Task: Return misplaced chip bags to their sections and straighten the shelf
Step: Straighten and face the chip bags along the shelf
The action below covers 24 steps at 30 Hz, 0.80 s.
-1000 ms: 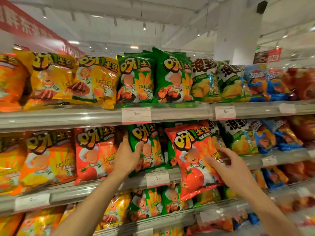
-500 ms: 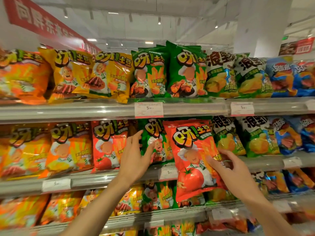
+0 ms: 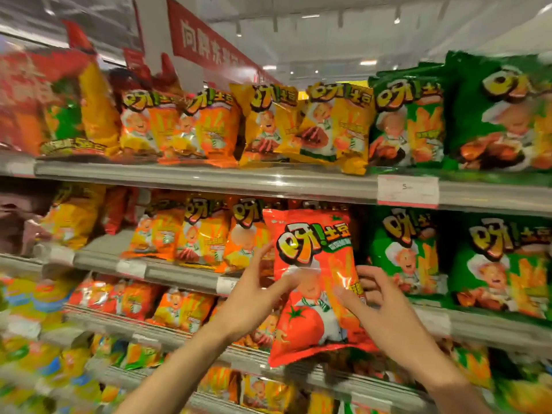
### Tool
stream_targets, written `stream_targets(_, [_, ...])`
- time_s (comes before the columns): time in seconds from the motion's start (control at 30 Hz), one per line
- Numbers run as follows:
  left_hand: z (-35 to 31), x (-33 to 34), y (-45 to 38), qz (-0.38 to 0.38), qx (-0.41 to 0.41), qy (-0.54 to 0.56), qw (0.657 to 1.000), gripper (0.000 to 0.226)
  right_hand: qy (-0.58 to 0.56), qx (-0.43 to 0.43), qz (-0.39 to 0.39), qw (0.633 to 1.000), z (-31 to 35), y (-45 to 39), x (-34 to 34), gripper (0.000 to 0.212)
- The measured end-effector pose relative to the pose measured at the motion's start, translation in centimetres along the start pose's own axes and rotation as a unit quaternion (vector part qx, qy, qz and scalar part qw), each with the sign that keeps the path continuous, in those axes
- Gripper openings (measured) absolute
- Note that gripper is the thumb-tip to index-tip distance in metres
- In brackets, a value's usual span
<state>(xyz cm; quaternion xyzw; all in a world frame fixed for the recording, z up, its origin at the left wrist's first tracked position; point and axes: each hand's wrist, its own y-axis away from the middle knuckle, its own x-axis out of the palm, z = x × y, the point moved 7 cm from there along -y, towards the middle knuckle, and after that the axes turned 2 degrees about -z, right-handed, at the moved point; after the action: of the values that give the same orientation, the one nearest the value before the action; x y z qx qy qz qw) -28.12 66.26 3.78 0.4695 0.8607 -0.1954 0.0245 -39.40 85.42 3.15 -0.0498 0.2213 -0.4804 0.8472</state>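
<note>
A red tomato-flavour chip bag (image 3: pixel 310 255) hangs in front of the middle shelf, between the orange bags (image 3: pixel 197 231) and the green bags (image 3: pixel 403 249). My right hand (image 3: pixel 385 312) grips its right edge, thumb on the front and fingers behind. My left hand (image 3: pixel 254 303) is spread open, its fingertips touching the bag's left side. The bag's lower end hangs below the middle shelf's front rail (image 3: pixel 185 276).
The top shelf (image 3: pixel 209 177) carries orange, yellow and green bags, with a price tag (image 3: pixel 407 189) on its rail. More red tomato bags (image 3: pixel 131 300) stand on the lower shelf at left. A red banner (image 3: pixel 209 46) hangs overhead. The picture's edges are blurred.
My left hand has let go of the green bag and come across to the red bag. The red bag and my right hand have shifted left along the shelf. The view swung left.
</note>
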Motion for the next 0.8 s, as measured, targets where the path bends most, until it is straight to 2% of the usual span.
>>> stream_targets(0.1, [2.6,-5.7,0.3,-0.035,-0.009,-0.009,0.999,0.069,0.011,-0.001,0.044,0.999,1.6,-1.2,5.9,0.069])
stream_targets(0.23, [5.4,-13.8,0.2,-0.083,-0.014,-0.012,0.996,0.055,0.026,-0.021,0.063,0.997,4.4,-3.0,14.0,0.052])
stream_targets(0.4, [8.8,-26.0,-0.5,-0.106,0.006,-0.037,0.994,0.065,0.044,-0.038,0.077,0.995,7.9,-5.7,26.1,0.052])
stream_targets(0.53, [12.0,-36.7,-1.5,-0.130,-0.006,-0.040,0.991,0.065,0.056,-0.040,0.089,0.994,10.9,-8.0,36.7,0.050])
stream_targets(0.63, [14.2,-43.6,-3.3,-0.136,-0.005,-0.044,0.990,0.072,0.060,-0.041,0.080,0.994,13.0,-9.8,43.4,0.051])
stream_targets(0.8, [15.8,-50.6,-6.8,-0.162,-0.020,-0.062,0.985,0.049,0.043,-0.022,0.034,0.998,15.2,-12.7,51.5,0.053])
